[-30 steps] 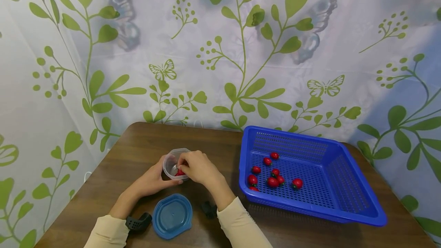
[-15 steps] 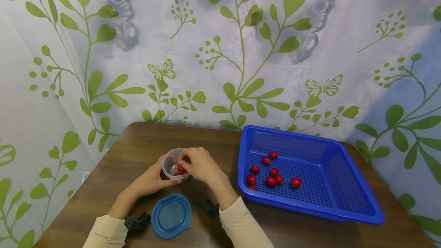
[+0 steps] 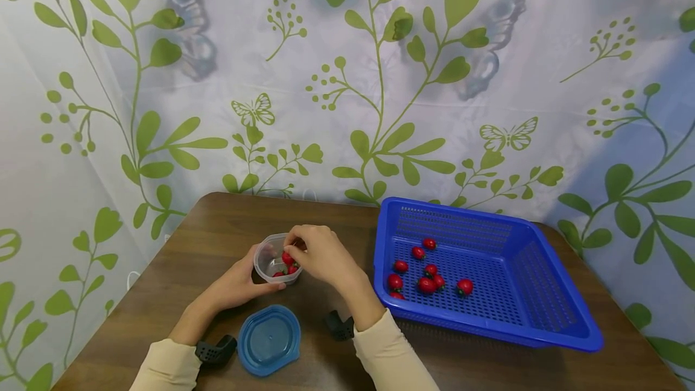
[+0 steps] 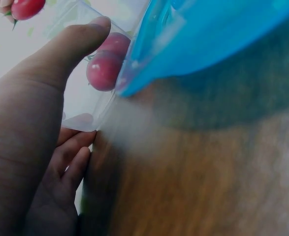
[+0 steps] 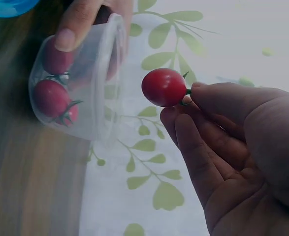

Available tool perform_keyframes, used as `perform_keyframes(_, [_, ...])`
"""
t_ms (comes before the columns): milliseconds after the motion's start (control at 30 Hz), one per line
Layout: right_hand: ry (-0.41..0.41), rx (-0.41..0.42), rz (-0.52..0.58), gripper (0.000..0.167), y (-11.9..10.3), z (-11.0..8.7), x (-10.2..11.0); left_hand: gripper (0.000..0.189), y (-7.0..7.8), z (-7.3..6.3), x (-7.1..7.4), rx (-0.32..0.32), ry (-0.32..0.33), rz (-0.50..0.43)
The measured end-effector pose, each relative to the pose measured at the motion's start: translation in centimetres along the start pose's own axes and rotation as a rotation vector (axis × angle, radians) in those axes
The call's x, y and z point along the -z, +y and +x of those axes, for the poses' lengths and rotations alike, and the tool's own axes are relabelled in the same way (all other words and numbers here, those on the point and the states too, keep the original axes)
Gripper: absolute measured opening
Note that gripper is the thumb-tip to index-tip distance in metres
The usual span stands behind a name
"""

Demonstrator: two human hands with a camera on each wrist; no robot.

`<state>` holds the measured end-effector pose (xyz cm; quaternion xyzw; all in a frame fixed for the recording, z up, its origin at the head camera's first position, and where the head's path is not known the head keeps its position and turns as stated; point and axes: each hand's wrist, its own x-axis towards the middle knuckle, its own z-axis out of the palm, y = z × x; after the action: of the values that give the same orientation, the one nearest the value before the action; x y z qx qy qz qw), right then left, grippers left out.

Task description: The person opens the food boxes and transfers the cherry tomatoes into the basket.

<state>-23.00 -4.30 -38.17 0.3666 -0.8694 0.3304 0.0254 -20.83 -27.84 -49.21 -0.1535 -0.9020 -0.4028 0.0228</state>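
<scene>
My left hand [image 3: 239, 285] grips a clear plastic tub [image 3: 264, 261], thumb on the near side and fingers around the far side. Red cherry tomatoes [image 5: 51, 98] with green stems lie at the bottom of the tub. Between thumb and fingertips, my right hand [image 3: 321, 256] pinches another cherry tomato [image 5: 164, 87] by its green stem end. That tomato is just outside the tub's opening in the right wrist view, apart from the rim. A blue lid [image 3: 268, 341] lies on the table, nearer to me than the tub.
To the right stands a blue perforated basket [image 3: 478, 326] with several cherry tomatoes [image 3: 426, 285] in its left part. Beneath everything is a brown wooden table [image 3: 336, 222], backed by a leaf-patterned curtain [image 3: 304, 137]. Dark wrist straps [image 3: 216, 352] show beneath the forearms.
My right hand has risen from inside the tub with the cherry tomato pinched in it, uncovering the tomatoes below. The left hand stays on the tub.
</scene>
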Motion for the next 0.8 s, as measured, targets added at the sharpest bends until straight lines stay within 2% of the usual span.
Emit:
perform_keyframes(167, [0.030, 0.023, 0.004, 0.007, -0.2, -0.2, 0.9, 0.089, -0.1, 0.1, 0.0, -0.008, 0.006, -0.004])
perform_keyframes(500, [0.062, 0.018, 0.046, 0.006, -0.1, -0.9, 2.8, 0.083, -0.3, 0.0, -0.2, -0.030, 0.021, 0.012])
perform_keyframes(800, [0.086, 0.025, 0.031, 0.007, 0.4, -1.6, 4.2, 0.086, -0.2, 0.1, -0.2, -0.017, 0.018, 0.014])
